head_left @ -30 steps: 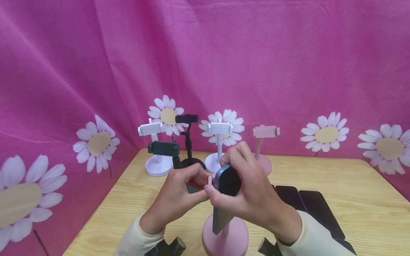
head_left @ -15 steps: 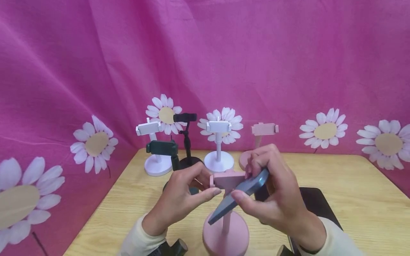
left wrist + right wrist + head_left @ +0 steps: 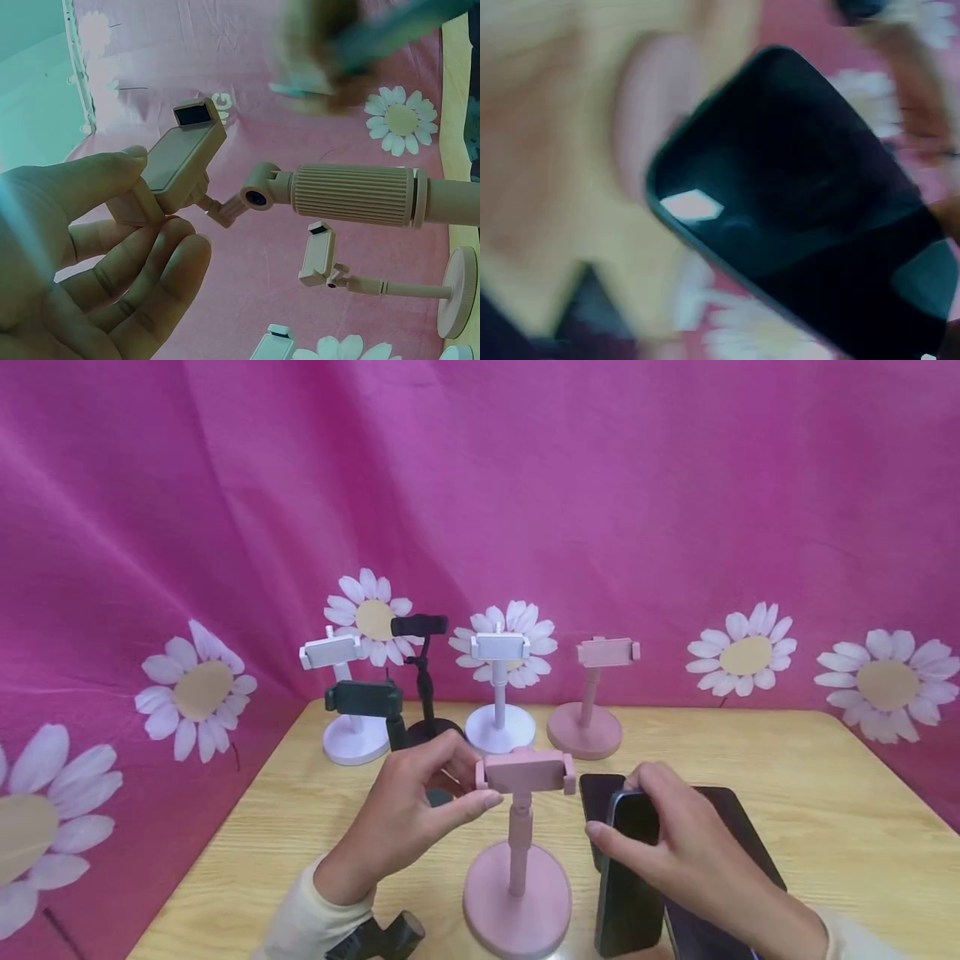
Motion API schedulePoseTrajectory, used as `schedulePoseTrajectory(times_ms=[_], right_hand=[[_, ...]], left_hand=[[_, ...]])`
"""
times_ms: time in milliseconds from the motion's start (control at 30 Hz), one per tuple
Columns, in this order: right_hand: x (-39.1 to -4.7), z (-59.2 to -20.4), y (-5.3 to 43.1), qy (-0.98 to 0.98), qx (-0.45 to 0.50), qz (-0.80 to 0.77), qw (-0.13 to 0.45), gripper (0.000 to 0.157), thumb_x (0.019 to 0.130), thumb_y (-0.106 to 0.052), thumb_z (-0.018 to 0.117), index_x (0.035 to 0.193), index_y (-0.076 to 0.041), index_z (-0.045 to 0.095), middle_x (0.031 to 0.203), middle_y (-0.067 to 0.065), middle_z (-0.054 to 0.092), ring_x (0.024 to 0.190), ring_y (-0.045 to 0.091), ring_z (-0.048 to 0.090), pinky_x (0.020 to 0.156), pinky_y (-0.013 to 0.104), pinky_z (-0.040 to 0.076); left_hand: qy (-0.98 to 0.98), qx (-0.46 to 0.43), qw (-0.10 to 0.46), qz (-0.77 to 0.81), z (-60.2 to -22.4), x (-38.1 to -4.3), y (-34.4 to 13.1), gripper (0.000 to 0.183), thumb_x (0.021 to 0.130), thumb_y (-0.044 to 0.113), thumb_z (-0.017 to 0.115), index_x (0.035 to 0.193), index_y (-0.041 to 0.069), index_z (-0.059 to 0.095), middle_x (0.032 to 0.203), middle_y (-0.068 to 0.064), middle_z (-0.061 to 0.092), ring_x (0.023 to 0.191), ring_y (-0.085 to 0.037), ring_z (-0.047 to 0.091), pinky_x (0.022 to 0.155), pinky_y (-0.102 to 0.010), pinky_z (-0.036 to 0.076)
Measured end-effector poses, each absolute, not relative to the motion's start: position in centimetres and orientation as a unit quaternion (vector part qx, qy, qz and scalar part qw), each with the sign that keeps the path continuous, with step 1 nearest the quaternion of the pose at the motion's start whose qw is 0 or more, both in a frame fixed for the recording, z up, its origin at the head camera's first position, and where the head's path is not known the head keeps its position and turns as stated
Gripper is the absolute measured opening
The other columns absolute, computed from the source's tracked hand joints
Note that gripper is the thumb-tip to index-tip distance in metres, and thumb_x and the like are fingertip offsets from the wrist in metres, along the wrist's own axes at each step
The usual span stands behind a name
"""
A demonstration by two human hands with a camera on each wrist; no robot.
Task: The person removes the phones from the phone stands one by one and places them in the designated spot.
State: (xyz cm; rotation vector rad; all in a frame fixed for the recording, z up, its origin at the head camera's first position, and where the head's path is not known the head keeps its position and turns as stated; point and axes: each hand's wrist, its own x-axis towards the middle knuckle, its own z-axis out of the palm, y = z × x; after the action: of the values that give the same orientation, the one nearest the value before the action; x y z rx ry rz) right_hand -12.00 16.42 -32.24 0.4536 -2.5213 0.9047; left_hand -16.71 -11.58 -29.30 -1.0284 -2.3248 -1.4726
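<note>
A pink phone stand (image 3: 517, 893) stands upright on the table, its clamp facing me with no phone in it. My left hand (image 3: 412, 810) pinches the left end of that clamp (image 3: 180, 154), thumb in front and fingers behind, as the left wrist view shows. To the right, my right hand (image 3: 693, 839) grips a smartphone (image 3: 630, 877) by its edges, dark screen up. In the right wrist view the phone (image 3: 780, 195) fills the middle, with a blurred background. It overlaps other dark phones on the table in the head view.
Dark phones (image 3: 738, 827) lie at the right of the table (image 3: 825, 793). Behind stand two white phone stands (image 3: 499, 727) (image 3: 352, 739), a black one (image 3: 424, 685), a dark green one (image 3: 365, 699) and another pink stand (image 3: 585, 727). A pink flowered cloth (image 3: 600, 485) hangs at the back.
My right hand has carried the smartphone from in front of the pink stand's clamp down to the right, over the other phones. My left hand has stayed at the clamp's left end.
</note>
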Motion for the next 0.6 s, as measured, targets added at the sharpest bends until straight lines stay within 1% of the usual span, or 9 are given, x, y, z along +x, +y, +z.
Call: schedulePoseTrajectory(times_ms=[100,200,333,433,467,533,600], right_hand=[[-12.9,-35.4,16.8,-0.94,0.124,0.288,0.133,0.041,0.075,-0.044,0.08,0.086,-0.016,0.052,0.074,-0.005,0.046,0.065,0.009,0.044,0.054,0.023,0.039],[-13.2,-37.9,16.8,-0.957,0.086,0.271,0.053,0.045,0.074,-0.048,0.079,0.085,-0.014,0.052,0.075,-0.002,0.045,0.065,0.011,0.043,0.054,0.025,0.038],[-13.3,-39.7,16.7,-0.964,0.043,0.258,-0.046,0.053,0.073,-0.054,0.077,0.091,-0.011,0.05,0.079,0.004,0.044,0.065,0.017,0.044,0.055,0.031,0.038],[-13.2,-40.2,17.2,-0.962,0.059,0.25,-0.093,0.063,0.07,-0.058,0.077,0.098,-0.01,0.046,0.08,0.006,0.043,0.067,0.02,0.044,0.055,0.033,0.038],[-13.1,-40.3,17.4,-0.961,0.066,0.245,-0.107,0.069,0.068,-0.06,0.078,0.103,-0.009,0.046,0.084,0.008,0.045,0.072,0.023,0.048,0.057,0.036,0.042],[-12.9,-40.3,18.0,-0.961,0.094,0.229,-0.12,0.081,0.061,-0.064,0.08,0.11,-0.01,0.045,0.089,0.01,0.046,0.078,0.026,0.05,0.059,0.04,0.046],[-12.8,-40.5,18.6,-0.962,0.131,0.208,-0.119,0.092,0.055,-0.066,0.082,0.116,-0.01,0.044,0.094,0.01,0.044,0.083,0.028,0.047,0.06,0.042,0.046]], left_hand=[[-0.789,-0.346,0.101,-0.498,-29.2,-16.7,-11.8,0.023,0.081,0.015,0.078,0.095,0.018,0.061,0.087,0.009,0.066,0.078,-0.008,0.066,0.069,-0.03,0.057],[-0.792,-0.339,0.094,-0.499,-29.2,-16.7,-12.0,0.023,0.081,0.015,0.078,0.096,0.019,0.061,0.088,0.009,0.066,0.078,-0.008,0.066,0.07,-0.03,0.057],[-0.794,-0.331,0.085,-0.503,-29.3,-16.7,-12.0,0.023,0.081,0.017,0.078,0.096,0.019,0.061,0.088,0.009,0.067,0.078,-0.009,0.066,0.071,-0.03,0.057],[-0.792,-0.333,0.084,-0.505,-29.3,-16.7,-11.9,0.023,0.081,0.017,0.078,0.096,0.019,0.061,0.088,0.009,0.067,0.078,-0.009,0.066,0.071,-0.03,0.057],[-0.791,-0.335,0.084,-0.505,-29.3,-16.8,-11.9,0.023,0.081,0.017,0.078,0.096,0.019,0.061,0.088,0.009,0.067,0.078,-0.009,0.066,0.071,-0.03,0.057],[-0.79,-0.338,0.086,-0.504,-29.3,-16.8,-11.8,0.023,0.081,0.017,0.079,0.097,0.019,0.061,0.089,0.009,0.067,0.078,-0.009,0.066,0.071,-0.03,0.057],[-0.79,-0.341,0.089,-0.502,-29.2,-16.9,-11.8,0.024,0.081,0.016,0.079,0.097,0.019,0.061,0.09,0.009,0.067,0.079,-0.009,0.066,0.07,-0.03,0.057]])
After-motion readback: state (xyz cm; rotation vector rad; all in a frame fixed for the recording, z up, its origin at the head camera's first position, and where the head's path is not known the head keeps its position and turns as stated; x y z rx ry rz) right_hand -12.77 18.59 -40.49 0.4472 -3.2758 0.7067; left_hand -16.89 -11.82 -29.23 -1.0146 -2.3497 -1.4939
